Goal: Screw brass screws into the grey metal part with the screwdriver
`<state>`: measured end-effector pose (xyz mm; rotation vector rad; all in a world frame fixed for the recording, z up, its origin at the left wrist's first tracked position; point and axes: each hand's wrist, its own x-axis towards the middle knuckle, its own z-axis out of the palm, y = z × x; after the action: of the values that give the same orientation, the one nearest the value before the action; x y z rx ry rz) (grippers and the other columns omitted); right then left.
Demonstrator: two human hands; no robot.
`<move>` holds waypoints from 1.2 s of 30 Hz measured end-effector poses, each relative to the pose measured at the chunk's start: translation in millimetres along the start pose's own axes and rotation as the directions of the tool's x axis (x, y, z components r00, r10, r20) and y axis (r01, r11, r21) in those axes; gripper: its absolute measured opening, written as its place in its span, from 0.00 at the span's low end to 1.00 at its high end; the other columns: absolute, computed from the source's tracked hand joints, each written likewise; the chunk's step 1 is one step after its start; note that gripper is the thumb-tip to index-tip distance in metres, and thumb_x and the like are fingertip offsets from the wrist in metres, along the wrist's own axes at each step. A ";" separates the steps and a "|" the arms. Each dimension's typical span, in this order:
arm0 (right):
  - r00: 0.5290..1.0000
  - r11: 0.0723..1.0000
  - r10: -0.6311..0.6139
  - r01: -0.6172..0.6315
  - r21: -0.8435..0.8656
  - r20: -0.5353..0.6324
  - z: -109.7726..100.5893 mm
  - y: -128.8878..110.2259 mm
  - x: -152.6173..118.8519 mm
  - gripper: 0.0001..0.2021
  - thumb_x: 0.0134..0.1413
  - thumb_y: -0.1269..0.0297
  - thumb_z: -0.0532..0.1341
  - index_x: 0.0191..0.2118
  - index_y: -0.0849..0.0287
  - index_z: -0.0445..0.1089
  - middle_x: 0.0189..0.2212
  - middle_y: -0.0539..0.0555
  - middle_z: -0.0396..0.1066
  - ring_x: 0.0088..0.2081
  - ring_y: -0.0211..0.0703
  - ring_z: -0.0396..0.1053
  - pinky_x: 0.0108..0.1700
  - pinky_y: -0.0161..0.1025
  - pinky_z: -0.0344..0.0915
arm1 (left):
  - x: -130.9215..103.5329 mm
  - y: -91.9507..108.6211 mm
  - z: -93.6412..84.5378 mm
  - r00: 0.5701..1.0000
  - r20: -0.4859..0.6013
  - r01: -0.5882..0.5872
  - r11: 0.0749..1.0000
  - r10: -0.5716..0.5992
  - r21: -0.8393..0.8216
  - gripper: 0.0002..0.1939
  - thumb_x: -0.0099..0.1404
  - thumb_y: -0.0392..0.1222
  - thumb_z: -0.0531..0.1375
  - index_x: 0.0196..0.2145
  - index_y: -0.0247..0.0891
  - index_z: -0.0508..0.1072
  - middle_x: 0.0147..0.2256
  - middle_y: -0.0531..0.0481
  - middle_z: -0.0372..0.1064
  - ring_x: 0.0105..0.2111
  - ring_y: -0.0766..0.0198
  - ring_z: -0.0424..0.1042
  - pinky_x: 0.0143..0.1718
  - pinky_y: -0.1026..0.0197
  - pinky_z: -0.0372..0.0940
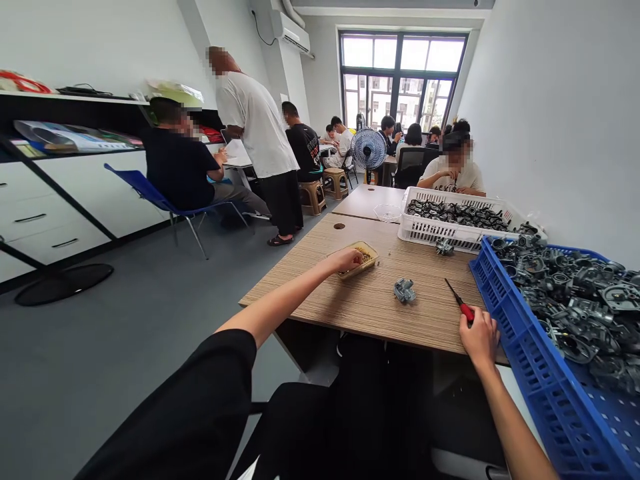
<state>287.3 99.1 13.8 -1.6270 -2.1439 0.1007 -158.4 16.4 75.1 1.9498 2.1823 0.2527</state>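
Note:
My left hand (349, 260) reaches into a small yellowish tray (361, 268) of tiny brass-coloured parts, its fingers bunched at the parts; anything between the fingertips is too small to make out. At the table's right edge, my right hand (479, 335) is wrapped round the red handle of a screwdriver (467, 310), whose dark shaft points away and to the left. Between my hands a grey metal part (404, 291) lies by itself on the wood-grain table (320, 297).
A blue crate (540, 360) heaped with metal parts stands at the right. Behind it is a white basket (435, 235) of dark parts, with another metal part (445, 247) before it. A person (454, 170) sits across the table; others sit or stand farther back near a fan (369, 148).

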 end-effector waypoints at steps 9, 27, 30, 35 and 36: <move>1.000 1.000 0.021 -0.021 -0.002 0.013 0.3 -1.0 -0.4 0.19 0.65 0.60 0.53 0.55 0.61 0.71 0.52 0.64 0.71 0.53 0.57 0.65 0.52 0.49 0.59 | -3.1 8.5 -7.1 0.972 -0.187 0.138 0.990 -0.141 -0.027 0.06 0.62 0.40 0.58 0.35 0.37 0.74 0.31 0.49 0.75 0.30 0.64 0.69 0.29 0.63 0.57; 0.999 0.999 0.032 -0.031 -0.016 0.041 -5.9 -4.8 -1.7 0.17 0.66 0.61 0.54 0.55 0.60 0.70 0.51 0.62 0.71 0.54 0.56 0.65 0.51 0.47 0.59 | -30.6 138.9 26.2 0.900 -0.150 -0.407 0.912 0.409 0.043 0.07 0.73 0.40 0.57 0.39 0.40 0.74 0.37 0.48 0.74 0.39 0.61 0.75 0.41 0.63 0.66; 0.999 1.000 0.028 -0.027 -0.011 0.038 -4.7 -4.0 -1.5 0.17 0.66 0.61 0.54 0.55 0.60 0.70 0.50 0.63 0.71 0.53 0.56 0.65 0.50 0.46 0.59 | -25.5 143.2 34.2 0.903 -0.126 -0.398 0.909 0.412 0.119 0.05 0.72 0.39 0.58 0.40 0.40 0.74 0.36 0.48 0.74 0.38 0.61 0.76 0.39 0.64 0.66; 0.999 1.000 0.027 -0.027 0.006 0.035 -2.7 -2.8 -1.7 0.17 0.66 0.61 0.53 0.55 0.59 0.70 0.50 0.63 0.71 0.54 0.56 0.65 0.50 0.46 0.59 | -19.3 140.8 46.5 0.908 -0.132 -0.379 0.913 0.399 0.152 0.06 0.72 0.38 0.57 0.40 0.40 0.75 0.37 0.48 0.74 0.38 0.60 0.76 0.38 0.63 0.67; 0.999 1.000 0.026 -0.027 0.009 0.035 -2.7 -2.7 -1.7 0.17 0.66 0.60 0.53 0.55 0.59 0.70 0.50 0.63 0.71 0.54 0.56 0.65 0.50 0.47 0.59 | -18.6 140.0 48.4 0.907 -0.138 -0.378 0.914 0.397 0.145 0.06 0.72 0.38 0.57 0.41 0.40 0.75 0.37 0.48 0.74 0.38 0.60 0.76 0.39 0.63 0.67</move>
<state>286.3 96.2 16.6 -1.6605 -2.1450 0.1477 -9.4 13.4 65.6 2.5073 1.9131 0.3672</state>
